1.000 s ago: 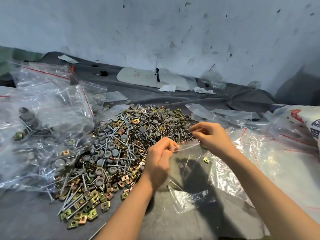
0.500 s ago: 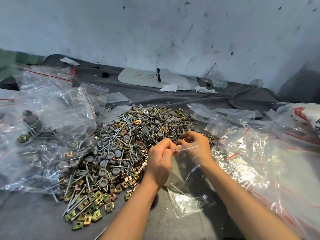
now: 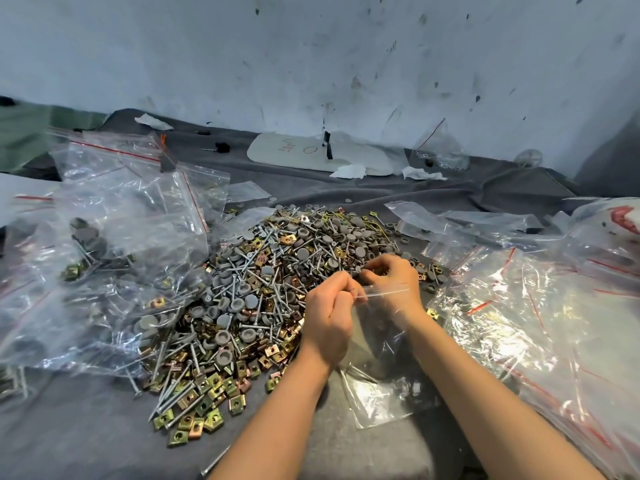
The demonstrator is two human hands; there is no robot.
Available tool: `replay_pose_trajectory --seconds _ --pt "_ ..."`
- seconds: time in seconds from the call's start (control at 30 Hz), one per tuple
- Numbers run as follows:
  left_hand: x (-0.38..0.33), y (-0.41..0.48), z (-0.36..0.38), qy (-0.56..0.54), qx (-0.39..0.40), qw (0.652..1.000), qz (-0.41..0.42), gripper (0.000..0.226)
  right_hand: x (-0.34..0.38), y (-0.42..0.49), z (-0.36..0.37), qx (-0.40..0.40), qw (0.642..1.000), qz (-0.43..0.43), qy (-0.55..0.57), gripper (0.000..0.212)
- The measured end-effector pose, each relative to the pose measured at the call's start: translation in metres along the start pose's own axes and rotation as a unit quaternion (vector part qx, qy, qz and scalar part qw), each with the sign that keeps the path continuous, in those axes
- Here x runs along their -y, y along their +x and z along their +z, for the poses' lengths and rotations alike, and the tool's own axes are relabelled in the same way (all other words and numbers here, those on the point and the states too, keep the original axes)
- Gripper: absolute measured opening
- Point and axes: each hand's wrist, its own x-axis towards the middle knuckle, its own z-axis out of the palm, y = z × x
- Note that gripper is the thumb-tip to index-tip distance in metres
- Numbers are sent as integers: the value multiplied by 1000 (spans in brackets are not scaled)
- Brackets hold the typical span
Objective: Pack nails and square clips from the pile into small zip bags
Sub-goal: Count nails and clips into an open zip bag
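Note:
A large pile of nails, brass square clips and grey caps (image 3: 263, 299) covers the middle of the dark cloth. At the pile's right edge a small clear zip bag (image 3: 381, 372) hangs down onto the cloth. My left hand (image 3: 329, 320) pinches the bag's top left corner. My right hand (image 3: 391, 285) sits partly behind the bag's mouth, fingers curled at the top edge just over the pile. Whether it also holds a nail or clip is hidden by the fingers and plastic.
Filled zip bags (image 3: 114, 251) are heaped on the left. A stack of clear zip bags with red strips (image 3: 540, 306) spreads on the right. A white card (image 3: 311, 152) and paper scraps lie by the stained wall.
My right hand slid left along the bag's top edge until it met my left hand, and the bag's mouth has narrowed. The left hand kept its pinch.

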Motion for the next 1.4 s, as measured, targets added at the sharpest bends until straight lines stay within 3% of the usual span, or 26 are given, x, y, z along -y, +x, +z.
replay_pose_trajectory --seconds 0.07,0.17,0.3,0.57,0.73,0.97,1.13,1.23,1.4 --pt "0 1 0 9 -3 1000 6 21 2 -1 -8 -4 1000 -10 14 4" --pt "-2 1 0 -3 6 1000 -1 19 10 -6 -28 -9 992 -4 128 13" --pt "-3 2 1 -11 15 1000 15 18 29 -21 -56 5 974 -81 210 21" --pt "1 1 0 41 3 990 132 10 42 -46 -63 35 979 -199 30 9" --pt "0 0 0 20 -7 983 181 11 45 -50 -74 22 975 -221 11 12" --pt "-5 -1 -1 -35 -71 985 155 22 35 -37 -84 -36 971 -175 158 7" --pt "-4 2 2 13 -87 986 138 18 -4 -14 -64 38 998 -58 -13 15" --pt "2 4 4 57 -112 982 140 13 -21 -7 -44 9 995 -32 -96 5" --pt "10 8 1 76 -151 974 150 17 -25 6 -23 -30 991 -14 -133 13"
